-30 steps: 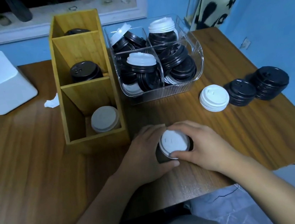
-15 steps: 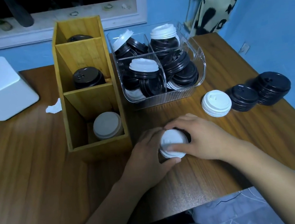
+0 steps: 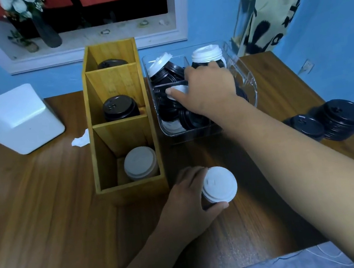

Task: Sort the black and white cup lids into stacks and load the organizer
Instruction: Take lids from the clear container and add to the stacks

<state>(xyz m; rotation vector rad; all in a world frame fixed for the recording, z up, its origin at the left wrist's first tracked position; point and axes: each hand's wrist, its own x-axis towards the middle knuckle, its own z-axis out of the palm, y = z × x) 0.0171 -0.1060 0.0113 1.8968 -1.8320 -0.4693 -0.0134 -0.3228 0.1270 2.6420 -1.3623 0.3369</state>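
My left hand (image 3: 187, 201) grips a short stack of white lids (image 3: 219, 187) on the table in front of the wooden organizer (image 3: 124, 127). My right hand (image 3: 208, 86) reaches into the clear plastic bin (image 3: 246, 80) of mixed lids, its fingers closing on a white lid (image 3: 177, 90) atop the black ones. The organizer holds black lids (image 3: 119, 106) in its middle slot, more black lids (image 3: 111, 63) in the far slot and white lids (image 3: 140, 164) in the near slot. Two stacks of black lids (image 3: 346, 121) stand at the table's right edge.
A white foam box (image 3: 20, 117) sits at the left, with a crumpled tissue (image 3: 81, 140) beside the organizer. The table's front edge runs near the bottom right. A window sill with a vase lies behind the organizer.
My right hand left the white stack and reached forward into the clear bin. My left hand stays on the stack. The camera moved closer and my right forearm now hides the loose white stack.
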